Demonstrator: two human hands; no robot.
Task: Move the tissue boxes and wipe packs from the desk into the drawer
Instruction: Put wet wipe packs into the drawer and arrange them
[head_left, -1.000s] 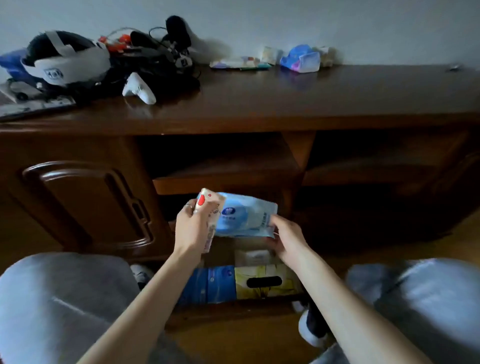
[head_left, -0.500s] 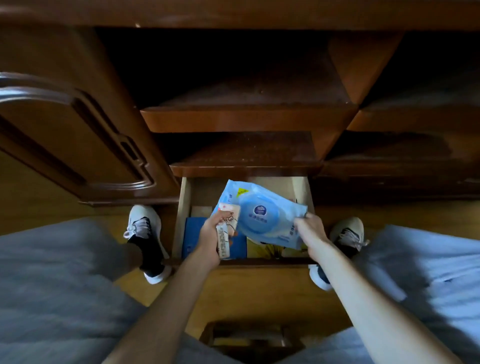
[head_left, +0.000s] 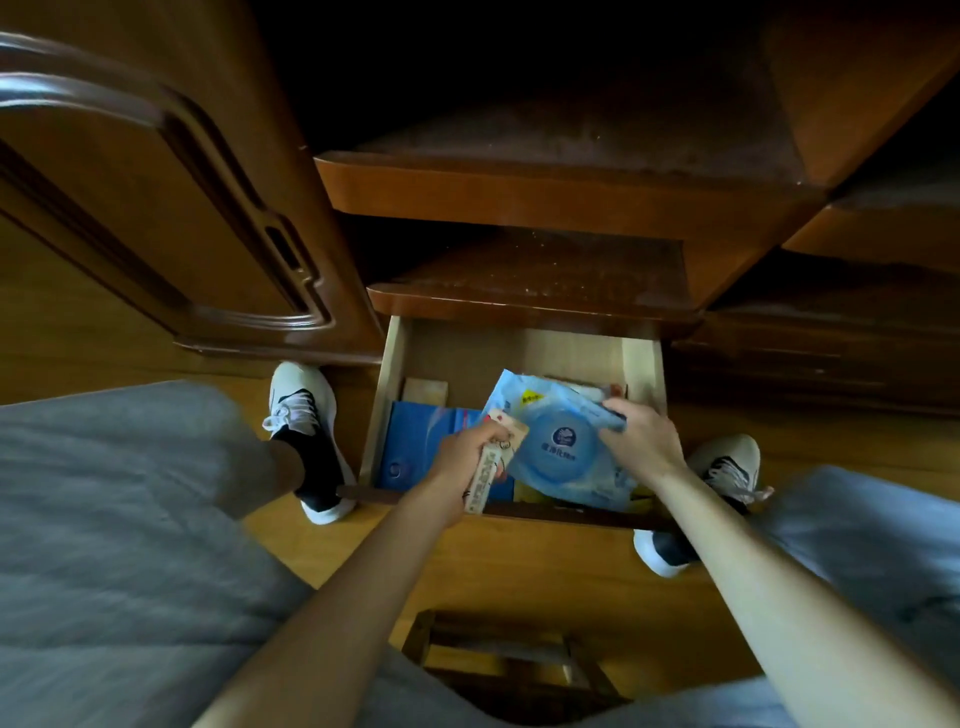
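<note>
The pale wooden drawer (head_left: 390, 364) stands pulled out at the bottom of the dark desk. My right hand (head_left: 641, 439) grips the right edge of a light blue wipe pack (head_left: 558, 449) with a round blue lid, held low over the drawer's right half. My left hand (head_left: 470, 452) is closed on a small white printed tissue pack (head_left: 491, 475), just left of the wipe pack. A blue tissue box (head_left: 418, 447) lies in the drawer's left part. Something yellow shows under the wipe pack, mostly hidden.
Two wooden shelves (head_left: 519, 291) jut out above the drawer. A carved cabinet door (head_left: 156, 208) stands at the left. My white shoes (head_left: 304, 415) flank the drawer on the wooden floor, and my grey-clad knees fill both lower corners. A wooden stool (head_left: 498, 660) sits below.
The view has tilted down from the desktop to the drawer. Both hands have lowered the wipe pack and the small tissue pack from shelf height down into the open drawer.
</note>
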